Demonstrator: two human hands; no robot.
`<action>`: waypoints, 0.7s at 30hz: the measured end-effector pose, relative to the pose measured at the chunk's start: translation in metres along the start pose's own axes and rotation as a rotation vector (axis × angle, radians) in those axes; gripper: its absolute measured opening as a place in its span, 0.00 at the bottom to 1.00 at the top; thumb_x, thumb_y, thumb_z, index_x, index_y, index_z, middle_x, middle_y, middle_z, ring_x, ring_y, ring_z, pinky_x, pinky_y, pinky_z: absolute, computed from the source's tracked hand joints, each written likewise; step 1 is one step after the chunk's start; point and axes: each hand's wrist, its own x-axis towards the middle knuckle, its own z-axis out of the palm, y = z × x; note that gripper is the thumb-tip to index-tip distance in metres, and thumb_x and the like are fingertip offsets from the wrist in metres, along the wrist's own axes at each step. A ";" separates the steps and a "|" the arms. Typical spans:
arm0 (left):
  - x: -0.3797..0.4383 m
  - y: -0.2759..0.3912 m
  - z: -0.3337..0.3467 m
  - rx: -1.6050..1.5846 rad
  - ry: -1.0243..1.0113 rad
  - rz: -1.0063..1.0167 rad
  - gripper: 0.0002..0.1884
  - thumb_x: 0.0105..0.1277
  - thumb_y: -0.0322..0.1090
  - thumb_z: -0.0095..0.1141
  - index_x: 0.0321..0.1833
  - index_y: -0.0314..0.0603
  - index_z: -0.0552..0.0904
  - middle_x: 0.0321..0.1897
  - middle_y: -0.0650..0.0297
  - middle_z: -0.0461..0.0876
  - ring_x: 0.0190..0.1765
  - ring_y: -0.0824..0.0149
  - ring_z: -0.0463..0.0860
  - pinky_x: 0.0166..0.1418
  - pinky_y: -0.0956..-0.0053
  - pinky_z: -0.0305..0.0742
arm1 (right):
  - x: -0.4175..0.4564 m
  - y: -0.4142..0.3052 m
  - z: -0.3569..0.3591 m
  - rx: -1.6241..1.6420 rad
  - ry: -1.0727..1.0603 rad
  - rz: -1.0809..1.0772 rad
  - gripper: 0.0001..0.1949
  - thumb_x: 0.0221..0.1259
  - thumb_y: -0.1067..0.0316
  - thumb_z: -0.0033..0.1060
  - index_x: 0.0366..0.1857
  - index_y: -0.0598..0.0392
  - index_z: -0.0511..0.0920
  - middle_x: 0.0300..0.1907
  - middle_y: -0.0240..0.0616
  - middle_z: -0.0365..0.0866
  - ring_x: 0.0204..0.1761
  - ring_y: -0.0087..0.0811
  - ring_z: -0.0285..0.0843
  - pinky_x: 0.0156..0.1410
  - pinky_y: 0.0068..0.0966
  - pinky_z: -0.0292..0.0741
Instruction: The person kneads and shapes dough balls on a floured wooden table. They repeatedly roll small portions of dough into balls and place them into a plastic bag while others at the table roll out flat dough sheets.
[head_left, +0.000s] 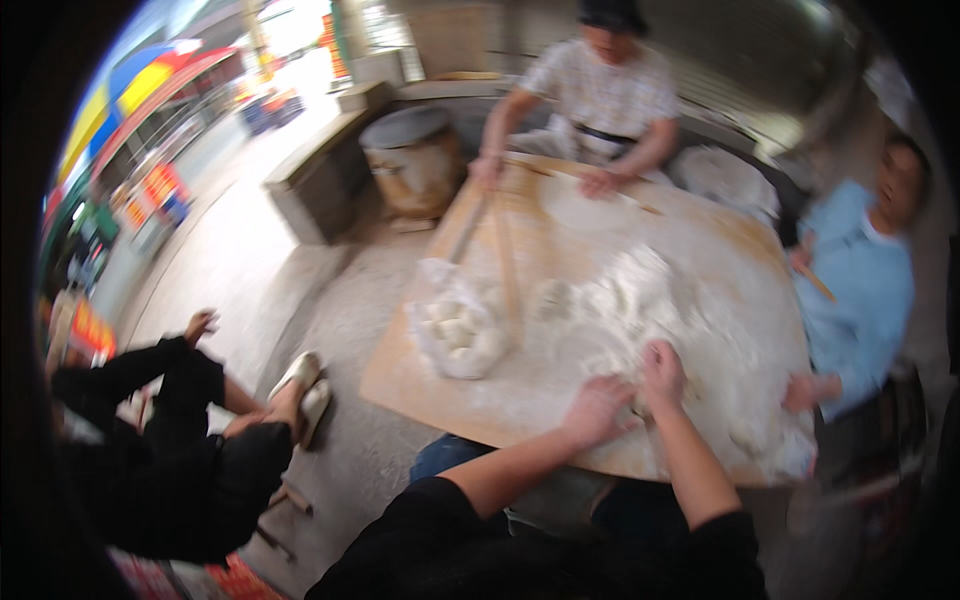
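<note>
Low over the near edge of a flour-dusted wooden board (420, 390), my left hand (600, 411) reaches in with its fingers somewhat spread. Close beside it is my right hand (663, 373), its fingers curled. Something small and pale shows at the gap between the hands, too blurred to name; whether either hand grips it I cannot tell. Just beyond them lies a heap of white flour (634, 281). A clear plastic bag (459, 337) with several pale dough pieces rests at the board's left side. A long thin rolling pin (504, 262) lies beyond it.
Across the board, a person (604, 97) has a hand on a flat round dough sheet (589, 206). Another person (855, 277) in light blue sits at right, holding a thin stick (817, 285). Someone in black (172, 450) sits at left. A lidded barrel (415, 161) stands behind.
</note>
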 end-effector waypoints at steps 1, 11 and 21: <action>0.003 0.001 -0.002 0.007 -0.090 0.027 0.26 0.58 0.48 0.68 0.57 0.45 0.81 0.62 0.55 0.78 0.70 0.50 0.70 0.74 0.55 0.62 | -0.009 -0.002 0.000 0.009 0.004 -0.006 0.09 0.68 0.60 0.57 0.42 0.51 0.80 0.36 0.45 0.83 0.40 0.49 0.80 0.45 0.43 0.75; -0.002 0.008 -0.002 0.032 -0.028 -0.017 0.29 0.57 0.51 0.66 0.59 0.43 0.79 0.63 0.59 0.77 0.72 0.52 0.68 0.76 0.56 0.60 | -0.029 0.007 -0.002 0.144 -0.161 0.124 0.11 0.73 0.61 0.51 0.43 0.54 0.80 0.39 0.47 0.84 0.42 0.45 0.83 0.48 0.36 0.77; -0.002 0.002 0.005 0.001 -0.092 -0.035 0.30 0.57 0.48 0.68 0.62 0.46 0.79 0.62 0.59 0.78 0.73 0.52 0.67 0.76 0.55 0.59 | -0.022 0.002 -0.008 0.001 -0.134 0.149 0.12 0.71 0.56 0.55 0.45 0.53 0.81 0.40 0.48 0.84 0.43 0.47 0.83 0.48 0.37 0.77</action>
